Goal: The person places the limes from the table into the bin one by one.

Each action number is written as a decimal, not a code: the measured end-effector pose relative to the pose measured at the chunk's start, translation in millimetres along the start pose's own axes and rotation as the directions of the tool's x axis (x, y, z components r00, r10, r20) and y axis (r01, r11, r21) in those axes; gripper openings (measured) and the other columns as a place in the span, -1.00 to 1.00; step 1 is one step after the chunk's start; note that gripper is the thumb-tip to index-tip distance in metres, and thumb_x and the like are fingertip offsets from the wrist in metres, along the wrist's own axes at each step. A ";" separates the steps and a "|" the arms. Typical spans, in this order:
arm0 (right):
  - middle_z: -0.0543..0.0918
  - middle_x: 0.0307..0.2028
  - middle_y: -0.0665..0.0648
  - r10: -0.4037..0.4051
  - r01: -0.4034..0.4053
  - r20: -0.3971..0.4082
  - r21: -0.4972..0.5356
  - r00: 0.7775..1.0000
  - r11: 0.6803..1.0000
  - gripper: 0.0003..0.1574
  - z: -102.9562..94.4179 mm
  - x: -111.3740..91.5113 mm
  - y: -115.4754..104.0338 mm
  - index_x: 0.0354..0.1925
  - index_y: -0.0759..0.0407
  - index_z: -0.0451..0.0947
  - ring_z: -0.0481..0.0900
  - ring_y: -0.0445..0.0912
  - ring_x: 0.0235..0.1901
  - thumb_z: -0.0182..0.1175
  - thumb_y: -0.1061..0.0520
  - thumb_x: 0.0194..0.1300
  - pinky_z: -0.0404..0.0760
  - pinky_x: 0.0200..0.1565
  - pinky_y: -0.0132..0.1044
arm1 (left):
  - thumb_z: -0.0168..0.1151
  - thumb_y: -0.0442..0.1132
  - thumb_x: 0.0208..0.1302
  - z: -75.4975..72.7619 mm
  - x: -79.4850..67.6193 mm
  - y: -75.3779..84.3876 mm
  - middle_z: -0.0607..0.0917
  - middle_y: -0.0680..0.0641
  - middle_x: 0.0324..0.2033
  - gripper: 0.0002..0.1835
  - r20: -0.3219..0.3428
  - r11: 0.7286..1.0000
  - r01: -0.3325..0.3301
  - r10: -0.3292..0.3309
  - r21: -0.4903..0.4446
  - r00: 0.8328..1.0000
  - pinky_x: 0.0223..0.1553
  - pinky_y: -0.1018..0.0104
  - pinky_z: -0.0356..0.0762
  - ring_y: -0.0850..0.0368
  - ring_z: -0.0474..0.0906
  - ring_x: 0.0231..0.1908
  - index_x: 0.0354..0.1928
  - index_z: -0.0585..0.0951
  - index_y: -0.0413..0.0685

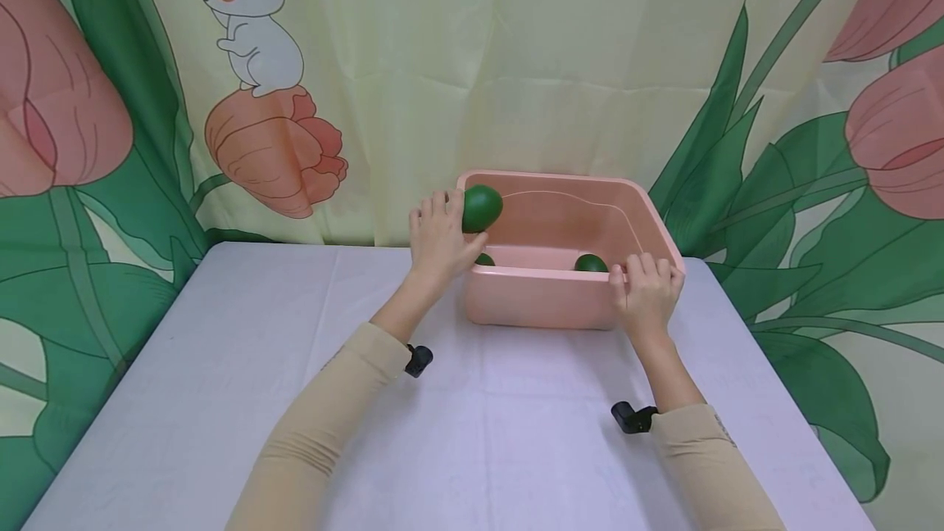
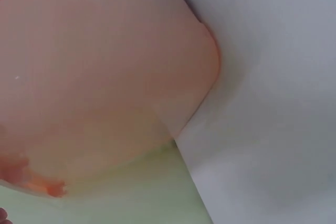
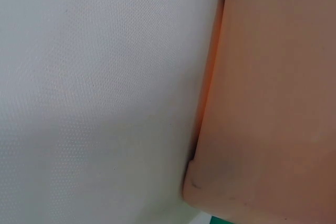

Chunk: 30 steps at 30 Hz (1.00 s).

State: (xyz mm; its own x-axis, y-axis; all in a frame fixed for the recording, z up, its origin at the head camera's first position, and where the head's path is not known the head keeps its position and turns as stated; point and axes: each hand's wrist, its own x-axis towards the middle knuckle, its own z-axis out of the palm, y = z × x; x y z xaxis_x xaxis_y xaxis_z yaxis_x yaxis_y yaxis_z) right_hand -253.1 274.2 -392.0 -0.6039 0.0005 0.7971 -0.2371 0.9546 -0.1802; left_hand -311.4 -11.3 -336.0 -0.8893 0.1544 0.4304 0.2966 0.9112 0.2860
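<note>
My left hand holds a smooth, dark green avocado at the left end of a pink plastic bin, above its rim. Inside the bin, one green avocado lies near the front wall. Part of another green avocado shows beside the left thumb, mostly hidden. With fingers curled over the rim, my right hand grips the bin's front right corner. In the left wrist view the bin's outer wall fills much of the picture; the right wrist view also shows its wall.
The bin stands at the back of a table under a white cloth. Behind the table hangs a pale curtain printed with tulips and a rabbit. A small black camera sits at the left wrist, another black camera at the right.
</note>
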 end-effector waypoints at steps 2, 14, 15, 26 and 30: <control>0.47 -0.46 0.33 -0.001 0.001 -0.001 -0.001 1.000 1.000 -0.46 0.2 0.0 0.2 -0.47 0.33 0.39 0.31 0.22 -0.35 -0.25 -0.10 0.27 0.12 -0.13 0.14 | 0.14 0.16 0.01 0.2 0.4 3.1 0.37 -0.14 -0.05 -0.27 0.011 1.000 -0.008 0.008 0.011 1.000 -0.09 0.10 0.22 -0.04 0.27 -0.07 0.19 0.24 -0.03; 0.45 -0.47 0.32 -0.005 0.005 -0.031 0.018 1.000 1.000 -0.61 2.2 -0.7 2.3 -0.48 0.32 0.37 0.30 0.21 -0.36 -0.14 -0.01 0.17 0.11 -0.12 0.14 | 0.11 0.22 0.03 3.4 3.4 17.4 0.33 -0.11 0.03 -0.27 0.071 0.998 -0.039 0.035 0.049 0.997 -0.08 0.12 0.22 -0.02 0.27 -0.06 0.18 0.25 -0.01; 0.46 -0.46 0.32 -0.004 0.004 -0.028 0.017 1.000 1.000 -0.61 2.1 -0.7 2.4 -0.48 0.32 0.37 0.30 0.21 -0.36 -0.14 0.00 0.17 0.11 -0.12 0.14 | 0.11 0.22 0.03 3.7 3.7 18.4 0.33 -0.11 0.05 -0.27 0.074 0.998 -0.041 0.037 0.050 0.997 -0.08 0.12 0.22 -0.02 0.28 -0.05 0.19 0.26 -0.02; 0.47 -0.44 0.32 0.000 0.000 -0.017 0.008 1.000 1.000 -0.57 2.3 -0.2 2.4 -0.46 0.32 0.39 0.32 0.22 -0.35 -0.16 -0.03 0.19 0.12 -0.12 0.14 | 0.09 0.20 0.04 7.2 6.1 28.3 0.35 -0.11 0.01 -0.29 0.083 0.997 -0.063 0.060 0.038 0.995 -0.06 0.09 0.21 -0.01 0.26 -0.01 0.19 0.29 -0.01; 0.47 -0.43 0.33 0.003 -0.003 0.004 0.002 1.000 1.000 -0.58 0.8 0.0 1.3 -0.45 0.33 0.40 0.32 0.22 -0.34 -0.16 -0.01 0.20 0.12 -0.12 0.14 | 0.10 0.20 0.05 8.2 7.1 31.8 0.35 -0.11 0.01 -0.29 0.086 0.997 -0.072 0.069 0.037 0.994 -0.05 0.08 0.22 -0.01 0.25 0.02 0.20 0.29 -0.03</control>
State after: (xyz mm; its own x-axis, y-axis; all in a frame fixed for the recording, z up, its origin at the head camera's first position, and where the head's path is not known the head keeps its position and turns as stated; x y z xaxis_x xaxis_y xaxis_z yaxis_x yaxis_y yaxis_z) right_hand -254.0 275.3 -392.7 -0.6072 0.0021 0.7945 -0.2373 0.9539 -0.1839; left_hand -311.1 21.9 -330.9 -0.8934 0.2487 0.3742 0.3467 0.9113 0.2220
